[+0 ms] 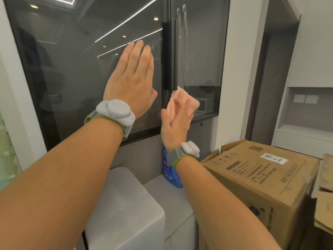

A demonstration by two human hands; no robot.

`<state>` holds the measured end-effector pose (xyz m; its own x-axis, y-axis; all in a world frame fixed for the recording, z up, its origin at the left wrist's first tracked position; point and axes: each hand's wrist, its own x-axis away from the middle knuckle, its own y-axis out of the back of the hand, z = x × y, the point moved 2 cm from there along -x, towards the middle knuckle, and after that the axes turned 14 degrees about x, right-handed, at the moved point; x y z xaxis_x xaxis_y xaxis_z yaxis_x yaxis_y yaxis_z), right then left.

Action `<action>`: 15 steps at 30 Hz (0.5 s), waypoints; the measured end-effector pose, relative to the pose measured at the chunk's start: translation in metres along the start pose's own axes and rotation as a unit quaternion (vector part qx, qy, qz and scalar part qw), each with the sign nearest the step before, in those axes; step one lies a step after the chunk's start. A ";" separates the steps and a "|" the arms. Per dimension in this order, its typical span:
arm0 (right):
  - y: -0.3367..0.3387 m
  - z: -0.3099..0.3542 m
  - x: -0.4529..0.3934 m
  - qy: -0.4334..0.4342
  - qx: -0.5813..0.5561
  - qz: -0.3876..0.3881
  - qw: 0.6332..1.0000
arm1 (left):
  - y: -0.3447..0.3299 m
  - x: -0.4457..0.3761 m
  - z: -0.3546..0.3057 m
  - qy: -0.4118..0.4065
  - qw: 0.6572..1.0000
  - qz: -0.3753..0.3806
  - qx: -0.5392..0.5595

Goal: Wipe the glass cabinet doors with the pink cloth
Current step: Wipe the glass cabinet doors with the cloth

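Two dark glass cabinet doors face me: the left door (pixel 75 69) and the right door (pixel 201 56), with black vertical handles (pixel 168 56) between them. My left hand (pixel 131 82) lies flat on the left door, fingers straight and pointing up. My right hand (pixel 177 123) presses the pink cloth (pixel 185 99) against the lower part of the right door, just right of the handles. Smeared streaks show on the right door's glass above the cloth. Both wrists wear grey bands.
A blue bottle (pixel 169 172) stands on the grey counter (pixel 167 197) below my right wrist. A large cardboard box (pixel 261 179) sits at the right, with flattened cardboard (pixel 326 195) beyond it. A white rounded block (pixel 126 210) is below my arms.
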<state>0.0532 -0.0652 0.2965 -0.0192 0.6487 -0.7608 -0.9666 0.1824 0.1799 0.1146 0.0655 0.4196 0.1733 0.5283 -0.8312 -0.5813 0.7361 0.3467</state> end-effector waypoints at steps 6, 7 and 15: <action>-0.004 -0.016 -0.025 0.100 0.065 -0.015 0.993 | -0.003 0.000 -0.001 -0.007 1.000 0.002 -0.003; -0.003 -0.020 -0.031 0.110 0.081 -0.009 0.991 | -0.002 0.002 -0.001 -0.007 1.000 0.002 -0.004; 0.001 -0.050 -0.056 0.003 0.125 -0.002 0.992 | -0.005 0.001 -0.002 -0.007 1.000 -0.014 -0.019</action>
<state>0.0406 -0.1380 0.3078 -0.0181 0.6437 -0.7651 -0.8730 0.3628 0.3259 0.1157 0.0616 0.4160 0.2010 0.5131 -0.8344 -0.6053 0.7348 0.3060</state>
